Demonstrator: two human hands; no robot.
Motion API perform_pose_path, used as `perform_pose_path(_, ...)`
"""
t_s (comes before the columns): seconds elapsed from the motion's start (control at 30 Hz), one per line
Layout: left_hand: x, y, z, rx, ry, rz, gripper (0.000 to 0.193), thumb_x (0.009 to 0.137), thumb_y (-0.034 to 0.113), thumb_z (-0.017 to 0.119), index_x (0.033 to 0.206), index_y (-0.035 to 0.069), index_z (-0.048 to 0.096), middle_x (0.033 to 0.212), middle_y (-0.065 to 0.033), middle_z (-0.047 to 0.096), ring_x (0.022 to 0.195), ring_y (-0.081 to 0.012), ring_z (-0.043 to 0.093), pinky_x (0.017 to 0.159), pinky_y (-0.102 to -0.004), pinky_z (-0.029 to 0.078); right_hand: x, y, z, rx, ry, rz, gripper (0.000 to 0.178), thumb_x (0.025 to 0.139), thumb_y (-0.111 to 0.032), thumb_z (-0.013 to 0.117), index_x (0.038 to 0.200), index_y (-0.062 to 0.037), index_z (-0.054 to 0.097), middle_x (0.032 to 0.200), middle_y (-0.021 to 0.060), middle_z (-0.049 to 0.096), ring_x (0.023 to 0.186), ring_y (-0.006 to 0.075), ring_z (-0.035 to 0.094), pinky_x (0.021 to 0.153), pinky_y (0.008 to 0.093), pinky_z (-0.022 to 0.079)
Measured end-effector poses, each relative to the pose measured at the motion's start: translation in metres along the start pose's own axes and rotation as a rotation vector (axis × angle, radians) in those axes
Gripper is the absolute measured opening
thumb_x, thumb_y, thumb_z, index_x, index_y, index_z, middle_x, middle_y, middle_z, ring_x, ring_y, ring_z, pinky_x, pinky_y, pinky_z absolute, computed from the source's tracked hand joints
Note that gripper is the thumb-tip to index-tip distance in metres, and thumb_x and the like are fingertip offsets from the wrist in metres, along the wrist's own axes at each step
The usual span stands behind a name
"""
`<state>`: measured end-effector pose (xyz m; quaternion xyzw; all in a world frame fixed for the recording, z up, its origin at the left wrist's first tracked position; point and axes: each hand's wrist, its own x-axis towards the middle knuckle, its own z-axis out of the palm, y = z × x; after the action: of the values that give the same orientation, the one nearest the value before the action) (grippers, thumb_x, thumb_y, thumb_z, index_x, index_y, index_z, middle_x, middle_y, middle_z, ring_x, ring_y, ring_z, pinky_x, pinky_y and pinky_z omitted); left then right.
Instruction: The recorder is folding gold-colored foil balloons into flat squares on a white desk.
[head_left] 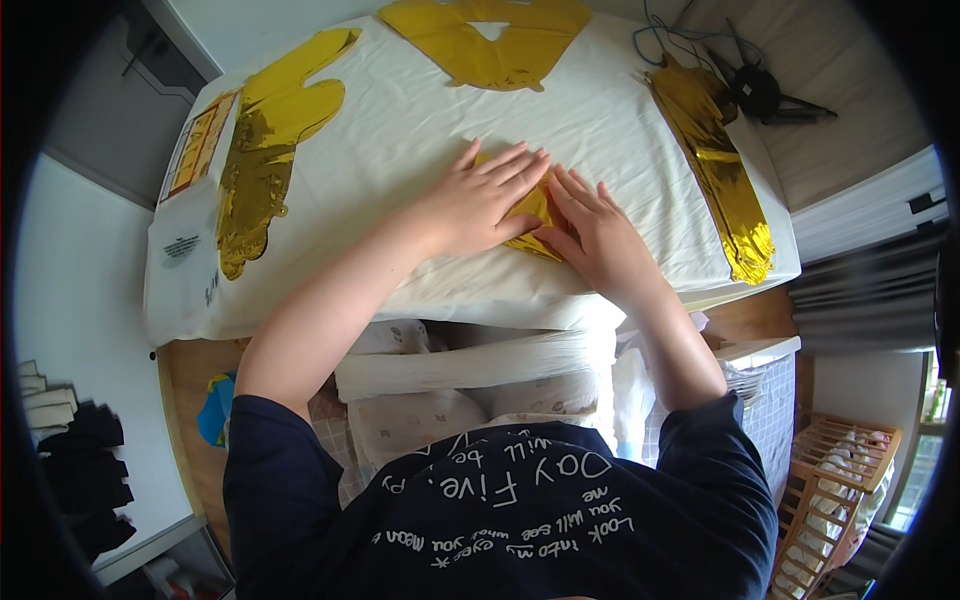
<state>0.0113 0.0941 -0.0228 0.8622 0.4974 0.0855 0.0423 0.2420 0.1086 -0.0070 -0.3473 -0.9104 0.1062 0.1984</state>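
A small piece of gold foil (535, 207), seemingly a flat foil balloon, lies on the white-covered bed or table under both my hands. My left hand (478, 205) rests flat on its left side with the fingers stretched out. From the right, my right hand (603, 235) lies over the other edge, palm down, fingers extended. The fingertips and thumbs of the two hands come close together. Much of the foil is hidden beneath them, so its full shape cannot be made out.
Flat gold foil balloons lie at the left (262, 150), at the far edge (490, 45) and at the right (715, 170). A clear printed package (190, 210) is at the left edge. A black device with a cable (757, 92) sits at the far right. A wooden slatted crib (840, 475) stands lower right.
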Motion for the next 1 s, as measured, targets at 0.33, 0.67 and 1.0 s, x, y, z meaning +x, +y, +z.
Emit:
perform_pose_path(0.33, -0.001, -0.031, -0.02, -0.753, 0.019, -0.059, 0.07, 0.109, 0.035, 0.042, 0.166, 0.012, 0.007, 0.173, -0.016, 0.014, 0.161, -0.0295, 0.01, 0.13, -0.0479, 0.009, 0.0, 0.0, -0.012, -0.305, -0.239, -0.064, 0.096, 0.092, -0.068, 0.056, 0.158, -0.0015, 0.035, 0.166, 0.0169, 0.033, 0.155, 0.0305, 0.03, 0.126, 0.0537, 0.023)
perform_pose_path(0.67, -0.036, -0.027, -0.032, 0.047, 0.087, 0.021, 0.061, 0.108, 0.034, 0.052, 0.161, 0.01, 0.033, 0.169, -0.0082, 0.031, 0.157, -0.0245, 0.026, 0.128, -0.0517, 0.021, -0.001, 0.0, -0.012, -0.346, -0.269, -0.037, 0.1, 0.092, -0.073, 0.05, 0.16, -0.0017, 0.032, 0.167, 0.0149, 0.032, 0.156, 0.0287, 0.028, 0.127, 0.0532, 0.02)
perform_pose_path(1.0, -0.045, -0.04, -0.031, -0.006, -0.174, 0.01, 0.073, 0.106, 0.054, 0.045, 0.165, 0.017, 0.025, 0.173, -0.0037, 0.021, 0.16, -0.0218, 0.015, 0.129, -0.0551, 0.005, -0.002, 0.003, -0.011, -0.236, -0.221, -0.013, 0.086, 0.098, -0.063, 0.055, 0.158, -0.004, 0.038, 0.167, 0.0125, 0.034, 0.156, 0.0274, 0.029, 0.127, 0.0544, 0.019)
